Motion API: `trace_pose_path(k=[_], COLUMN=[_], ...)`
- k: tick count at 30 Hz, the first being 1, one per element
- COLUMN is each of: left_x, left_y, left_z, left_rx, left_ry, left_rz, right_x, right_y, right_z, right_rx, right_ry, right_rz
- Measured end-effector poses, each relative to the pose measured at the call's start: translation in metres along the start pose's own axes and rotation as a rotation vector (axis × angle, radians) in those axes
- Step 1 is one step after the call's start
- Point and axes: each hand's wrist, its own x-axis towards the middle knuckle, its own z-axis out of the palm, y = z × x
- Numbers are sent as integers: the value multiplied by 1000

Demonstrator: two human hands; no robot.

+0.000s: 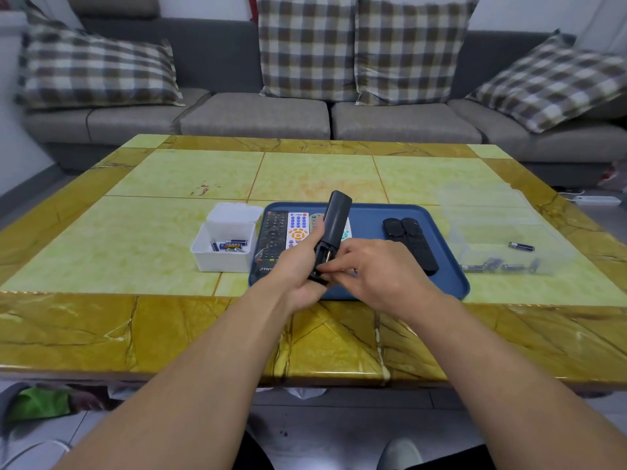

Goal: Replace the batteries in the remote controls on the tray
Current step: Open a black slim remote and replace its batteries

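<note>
Counting six remotes (298, 229), one in left hand (298, 266).

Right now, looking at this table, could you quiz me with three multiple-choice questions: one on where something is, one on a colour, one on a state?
1. Where is the white box of batteries?
A. Left of the tray
B. On the sofa
C. On the floor

2. What colour is the tray?
A. Red
B. Blue
C. White

3. What state is the held remote in?
A. Lying on the tray
B. Battery bay open
C. Wrapped in plastic

Answers:
1. A, it sits on the table beside the tray's left edge.
2. B, its rim is blue.
3. B, the left hand grips it while the right hand works at its open bay.
</note>
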Motion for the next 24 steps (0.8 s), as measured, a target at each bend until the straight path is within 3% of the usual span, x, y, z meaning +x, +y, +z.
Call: trace_pose_path(k=[7,16,20,24], left_x=[-5,1,-1,-2], left_y=[-2,-5,-7,-6], left_z=[-2,0,2,5], left_rx=[7,35,27,32], left_ry=[-64,-72,-78,-54], left_rz=[-172,-163,-173,-187], right_x=[-1,-6,-8,-8], right_y=[7,5,3,-4], right_z=[-3,-4,-3,6], right_rx=[90,59,-8,-131], right_ry=[-121,-102,-59,87], right_rz=[-12,-5,-46,-116])
